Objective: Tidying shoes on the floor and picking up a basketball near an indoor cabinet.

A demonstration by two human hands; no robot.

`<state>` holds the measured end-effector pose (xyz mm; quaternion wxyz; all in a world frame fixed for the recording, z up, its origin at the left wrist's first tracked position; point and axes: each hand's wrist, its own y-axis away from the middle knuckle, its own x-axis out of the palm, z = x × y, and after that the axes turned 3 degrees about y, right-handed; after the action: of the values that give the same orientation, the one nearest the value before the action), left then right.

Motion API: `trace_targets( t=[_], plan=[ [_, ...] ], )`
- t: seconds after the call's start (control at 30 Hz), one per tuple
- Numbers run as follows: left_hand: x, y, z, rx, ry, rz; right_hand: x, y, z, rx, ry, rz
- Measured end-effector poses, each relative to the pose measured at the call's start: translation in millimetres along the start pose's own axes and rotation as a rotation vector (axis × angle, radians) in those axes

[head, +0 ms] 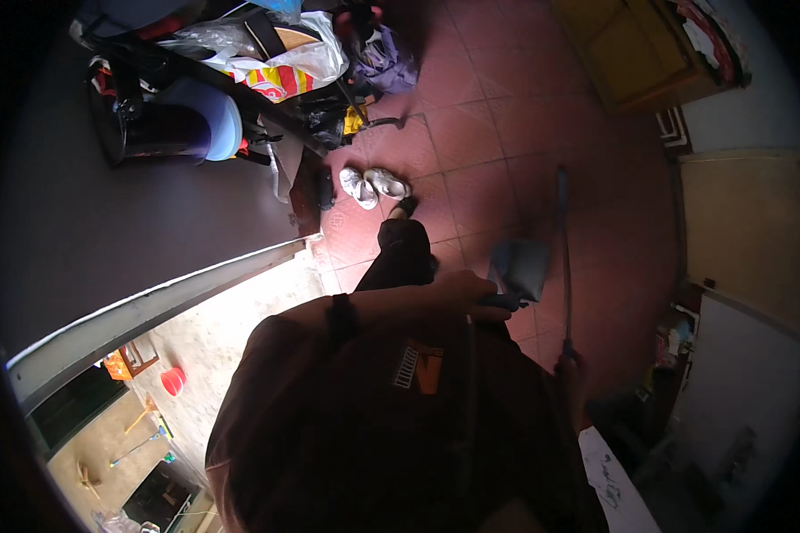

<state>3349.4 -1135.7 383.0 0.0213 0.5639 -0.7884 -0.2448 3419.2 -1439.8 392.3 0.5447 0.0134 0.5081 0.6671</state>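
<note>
My left hand [470, 292] reaches across the front of my dark top and is closed around a dark blue handle [500, 302]. Just beyond it is a blurred grey-blue dustpan [521, 268], which looks joined to that handle. On the right, my right hand [570, 368] grips the lower end of a long thin stick [565, 266] in dim light. The stick has blue at both ends and extends away over the red tiles; whether it is a broom I cannot tell. A pair of white shoes [377, 185] lies on the floor beside my foot [403, 208].
Red floor tiles [467, 133] stretch ahead. At upper left, a dark table [173, 206] bears a bucket [217, 126], with plastic bags [307, 63] beyond. A wooden cabinet [630, 53] stands at upper right. Through a bright doorway on the left is a red bucket [173, 381].
</note>
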Motion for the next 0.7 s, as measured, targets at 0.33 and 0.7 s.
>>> trace_targets(
  t=[0.33, 0.7],
  plan=[
    [-71.2, -63.1, 9.7, -0.027, 0.007, -0.129, 5.3, -40.9, 115.9, 0.068, -0.091, 0.013],
    [-166.6, -180.6, -27.9, -0.039, 0.061, -0.232, -4.2, -84.1, 194.5, 0.200, -0.877, 0.050]
  ],
)
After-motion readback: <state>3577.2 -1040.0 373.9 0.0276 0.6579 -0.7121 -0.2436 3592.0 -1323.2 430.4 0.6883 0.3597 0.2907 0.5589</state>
